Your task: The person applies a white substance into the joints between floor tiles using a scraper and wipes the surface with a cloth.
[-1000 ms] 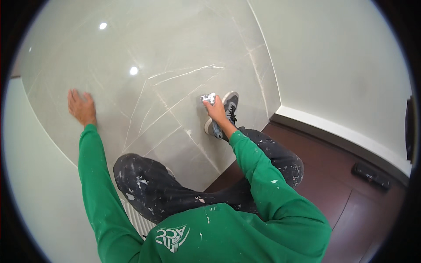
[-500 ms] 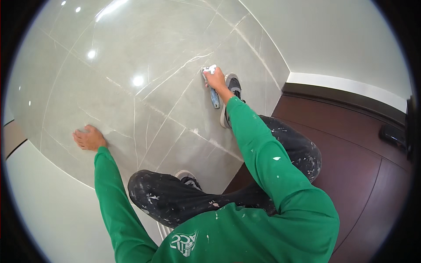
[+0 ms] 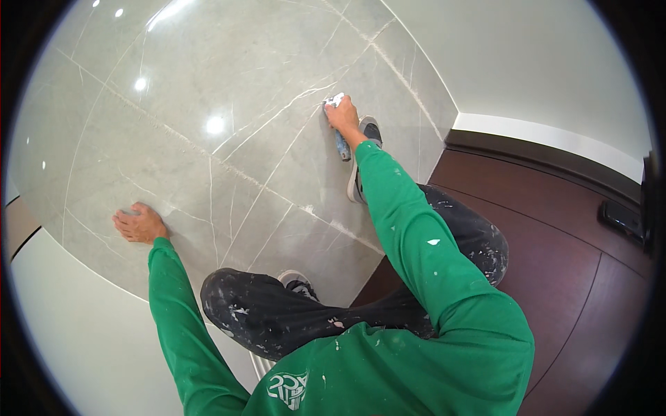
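Observation:
My right hand is closed around a scraper with a worn blue handle, out over the grey tile floor. White residue covers the scraper's front end by my fingertips, and its blade is mostly hidden. My left hand leans on the tiles farther left, fingers apart, with nothing in it. Pale grout lines and white veins cross the glossy floor. Close beside the right hand is my right shoe.
My left shoe stands on the tiles below my knees. Dark brown wooden flooring lies to the right, with a black object near its edge. A grey wall with a white skirting rises at the upper right.
My right hand and the scraper have shifted slightly up and to the right. The left hand stays on the tiles in nearly the same spot.

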`<state>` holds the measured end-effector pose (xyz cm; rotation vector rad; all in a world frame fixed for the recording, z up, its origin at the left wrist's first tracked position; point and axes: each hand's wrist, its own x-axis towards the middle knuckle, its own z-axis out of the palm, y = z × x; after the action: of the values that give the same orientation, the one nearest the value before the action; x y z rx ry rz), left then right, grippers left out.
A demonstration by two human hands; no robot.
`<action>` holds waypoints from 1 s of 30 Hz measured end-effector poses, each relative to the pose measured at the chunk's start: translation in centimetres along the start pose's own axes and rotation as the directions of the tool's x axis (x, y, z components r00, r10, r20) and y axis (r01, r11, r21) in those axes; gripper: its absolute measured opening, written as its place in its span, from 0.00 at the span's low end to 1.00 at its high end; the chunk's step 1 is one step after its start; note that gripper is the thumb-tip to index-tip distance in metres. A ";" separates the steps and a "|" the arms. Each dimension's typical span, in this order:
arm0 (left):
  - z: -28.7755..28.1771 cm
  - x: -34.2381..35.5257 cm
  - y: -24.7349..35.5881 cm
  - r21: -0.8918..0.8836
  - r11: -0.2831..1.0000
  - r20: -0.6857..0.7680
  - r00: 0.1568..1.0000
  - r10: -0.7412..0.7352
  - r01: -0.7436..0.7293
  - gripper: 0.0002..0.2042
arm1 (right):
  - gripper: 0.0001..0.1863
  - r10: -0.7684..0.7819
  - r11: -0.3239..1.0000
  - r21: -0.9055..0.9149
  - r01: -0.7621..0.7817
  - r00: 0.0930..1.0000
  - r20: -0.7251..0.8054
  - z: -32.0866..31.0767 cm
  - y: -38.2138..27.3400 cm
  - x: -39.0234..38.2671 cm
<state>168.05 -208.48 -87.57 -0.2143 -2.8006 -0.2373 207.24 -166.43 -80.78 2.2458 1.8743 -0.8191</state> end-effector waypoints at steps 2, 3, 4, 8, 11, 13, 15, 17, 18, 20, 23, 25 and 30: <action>-0.1 -0.2 0.0 0.005 1.000 0.028 0.999 -0.024 0.024 0.25 | 0.28 -0.093 0.994 -0.053 0.090 0.994 -0.050 0.1 0.2 -0.2; -0.1 -0.3 0.0 -0.002 1.000 0.002 1.000 0.008 -0.008 0.25 | 0.27 -0.119 0.987 -0.120 0.109 0.990 -0.080 0.1 0.2 -0.3; 0.0 -0.2 0.1 -0.007 1.000 0.007 1.000 0.002 -0.002 0.26 | 0.27 -0.154 0.983 -0.116 0.143 0.984 -0.090 0.2 0.1 -0.6; 0.1 0.2 0.5 -0.020 0.999 0.052 0.998 -0.024 0.025 0.27 | 0.27 -0.203 0.968 -0.173 0.184 0.974 -0.098 0.6 -0.8 -3.2; 0.4 0.6 0.8 -0.034 0.998 0.065 0.997 -0.046 0.048 0.27 | 0.25 -0.165 0.978 -0.141 0.154 0.984 -0.071 1.3 -1.5 -6.0; 0.5 0.7 0.9 -0.019 1.000 0.052 0.998 -0.022 0.023 0.26 | 0.25 -0.167 0.980 -0.121 0.158 0.984 -0.063 1.9 -1.8 -8.0; 0.5 0.7 0.8 -0.002 1.000 0.046 0.999 -0.019 0.019 0.26 | 0.24 -0.184 0.976 -0.126 0.177 0.982 -0.043 2.6 -1.7 -9.8; 0.4 0.6 0.7 -0.008 1.000 0.011 1.000 0.008 -0.008 0.26 | 0.24 -0.196 0.975 -0.109 0.194 0.980 -0.014 3.7 -1.5 -11.9; 0.2 0.7 0.7 -0.001 1.000 0.006 1.000 0.008 -0.008 0.26 | 0.24 -0.170 0.979 -0.111 0.170 0.985 0.010 4.1 -1.4 -12.8; 0.2 0.8 0.7 -0.033 0.999 -0.002 1.000 0.013 -0.013 0.25 | 0.24 -0.182 0.980 -0.080 0.182 0.983 0.004 5.0 -1.4 -14.2; 0.1 0.8 0.8 -0.028 1.000 0.007 1.000 0.012 -0.012 0.25 | 0.23 -0.186 0.982 -0.043 0.186 0.983 0.010 6.1 -1.2 -16.9; 0.2 0.9 0.8 -0.032 0.999 0.001 1.000 0.005 -0.005 0.25 | 0.23 -0.209 0.978 -0.017 0.209 0.978 0.019 7.2 -1.3 -19.2; 0.2 0.8 0.5 -0.038 0.999 -0.018 1.000 0.022 -0.022 0.25 | 0.22 -0.127 0.992 0.003 0.128 0.982 0.140 9.8 -1.2 -24.2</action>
<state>167.36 -207.83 -87.48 -0.2507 -2.7762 -0.2869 200.49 -191.52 -77.61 2.0236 1.9678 -0.9617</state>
